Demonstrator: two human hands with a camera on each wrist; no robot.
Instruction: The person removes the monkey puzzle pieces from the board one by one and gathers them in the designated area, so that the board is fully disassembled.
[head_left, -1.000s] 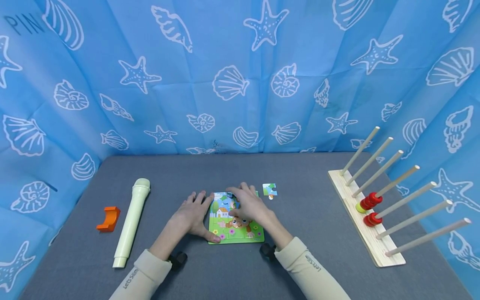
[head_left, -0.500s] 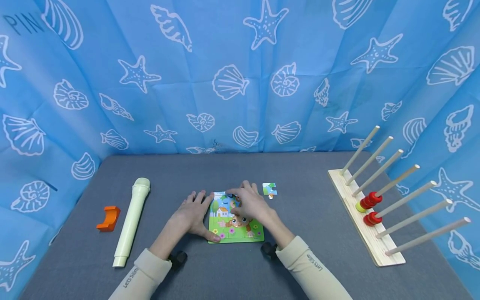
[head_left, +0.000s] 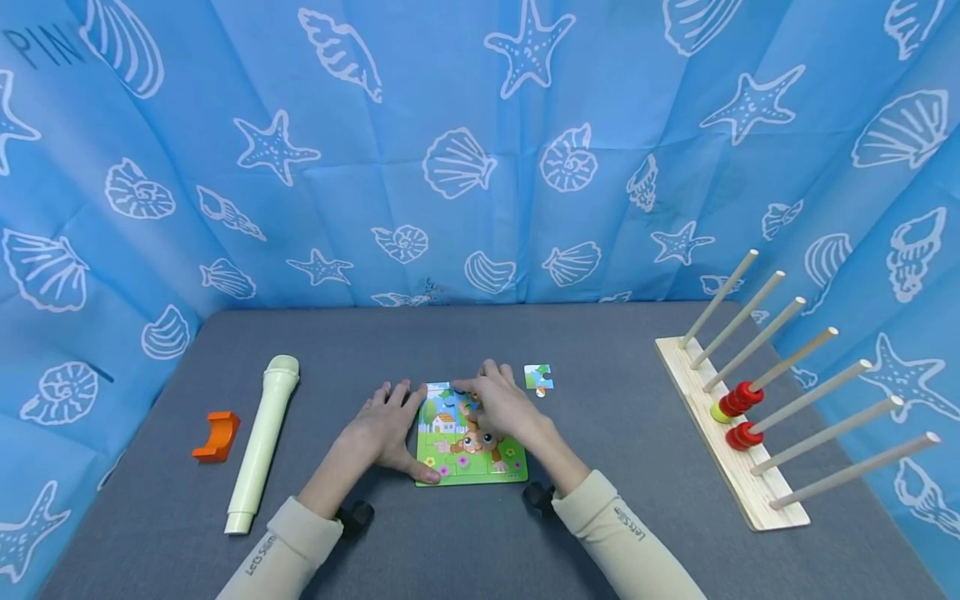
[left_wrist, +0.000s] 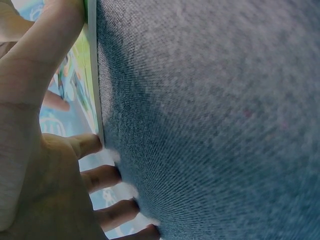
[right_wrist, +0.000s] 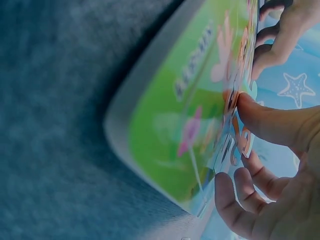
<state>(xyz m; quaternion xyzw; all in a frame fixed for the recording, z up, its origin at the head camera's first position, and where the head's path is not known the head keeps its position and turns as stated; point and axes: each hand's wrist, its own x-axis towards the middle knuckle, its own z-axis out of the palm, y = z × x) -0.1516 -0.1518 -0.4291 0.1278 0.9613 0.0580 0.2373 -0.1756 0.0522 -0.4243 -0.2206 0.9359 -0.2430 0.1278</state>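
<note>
A monkey jigsaw puzzle [head_left: 468, 467] in a green-edged board lies on the grey table. My left hand [head_left: 386, 433] rests along its left side, fingers spread, the thumb on the lower left corner. At the upper part of the board, my right hand [head_left: 504, 408] pinches a puzzle piece between thumb and fingers; in the right wrist view that piece [right_wrist: 246, 141] stands tilted off the board. The fingers partly hide the piece and the board's upper right. One loose piece [head_left: 538, 377] lies on the table beyond the board's upper right corner.
A pale green toy microphone [head_left: 262, 450] and an orange curved block [head_left: 217, 437] lie at the left. On the right stands a wooden rack [head_left: 776, 500] with several pegs and red and yellow rings. A blue shell-print curtain [head_left: 465, 225] hangs behind the table.
My right hand has shifted very slightly over the upper part of the board, its index finger lying flatter and more of the monkey's picture showing. The left hand has stayed in place.
</note>
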